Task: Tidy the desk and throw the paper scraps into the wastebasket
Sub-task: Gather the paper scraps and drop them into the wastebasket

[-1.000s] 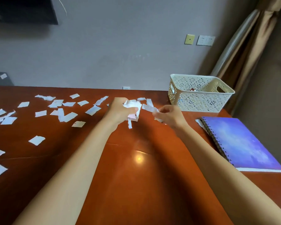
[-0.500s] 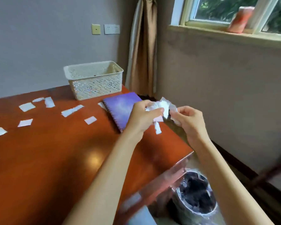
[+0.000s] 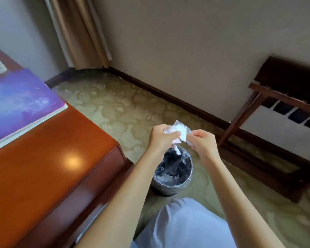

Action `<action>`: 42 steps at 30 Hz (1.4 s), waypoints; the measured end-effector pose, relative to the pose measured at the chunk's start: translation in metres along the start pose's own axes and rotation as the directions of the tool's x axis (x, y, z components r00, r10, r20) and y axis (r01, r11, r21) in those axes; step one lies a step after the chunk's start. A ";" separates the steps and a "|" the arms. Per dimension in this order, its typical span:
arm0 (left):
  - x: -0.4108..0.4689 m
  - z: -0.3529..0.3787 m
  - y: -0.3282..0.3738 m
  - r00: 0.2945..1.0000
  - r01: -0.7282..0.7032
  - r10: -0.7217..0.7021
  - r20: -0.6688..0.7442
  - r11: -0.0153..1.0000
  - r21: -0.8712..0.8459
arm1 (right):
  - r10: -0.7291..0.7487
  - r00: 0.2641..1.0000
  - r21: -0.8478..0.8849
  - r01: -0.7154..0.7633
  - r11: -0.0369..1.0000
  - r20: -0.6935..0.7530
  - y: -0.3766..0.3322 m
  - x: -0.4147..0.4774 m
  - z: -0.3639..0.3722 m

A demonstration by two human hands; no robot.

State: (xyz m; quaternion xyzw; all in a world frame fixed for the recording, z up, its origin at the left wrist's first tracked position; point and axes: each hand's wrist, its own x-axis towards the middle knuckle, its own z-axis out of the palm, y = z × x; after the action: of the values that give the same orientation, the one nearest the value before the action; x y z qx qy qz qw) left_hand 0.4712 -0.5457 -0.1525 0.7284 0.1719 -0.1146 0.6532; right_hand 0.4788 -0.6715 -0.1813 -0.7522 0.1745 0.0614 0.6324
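Gripping the bunched paper scraps [image 3: 177, 130] between both hands, left hand [image 3: 162, 137] and right hand [image 3: 203, 140] pinching closed. Hovering directly above the lined wastebasket [image 3: 174, 173], beside the surface [image 3: 48, 153].

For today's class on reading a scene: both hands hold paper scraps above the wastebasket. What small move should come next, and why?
Probably open both hands and let go. The left hand and right hand pinch the paper scraps roughly above the lined wastebasket on the floor beside the desk, so the scraps should fall in. One strip already dangles toward its mouth.
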 end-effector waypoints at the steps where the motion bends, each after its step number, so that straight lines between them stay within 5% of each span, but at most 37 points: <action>1: 0.011 0.006 -0.011 0.999 0.045 -0.045 -0.007 0.999 0.001 | 0.043 0.999 -0.010 -0.043 0.999 0.003 0.013 0.009 0.000; 12: 0.119 0.039 -0.138 0.817 0.552 -0.549 -0.175 0.833 -0.035 | 0.523 0.852 -0.078 -0.522 0.849 -0.004 0.162 0.099 0.027; 26: 0.156 0.055 -0.192 0.693 0.702 -0.715 -0.090 0.698 -0.143 | 0.722 0.692 -0.091 -0.718 0.690 0.016 0.234 0.131 0.053; 35: 0.141 0.048 -0.176 0.705 0.691 -0.705 -0.080 0.707 -0.151 | 0.671 0.742 -0.040 -0.670 0.741 0.000 0.207 0.115 0.046; 42: 0.100 0.035 -0.090 0.839 0.514 -0.518 -0.165 0.855 -0.071 | 0.449 0.893 -0.115 -0.447 0.887 -0.007 0.118 0.088 0.043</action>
State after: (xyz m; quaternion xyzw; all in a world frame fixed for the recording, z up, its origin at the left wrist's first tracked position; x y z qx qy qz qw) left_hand 0.5289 -0.5626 -0.2779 0.6549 0.4205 -0.2183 0.5887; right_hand 0.5263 -0.6627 -0.3266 -0.7256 0.3332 0.2230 0.5593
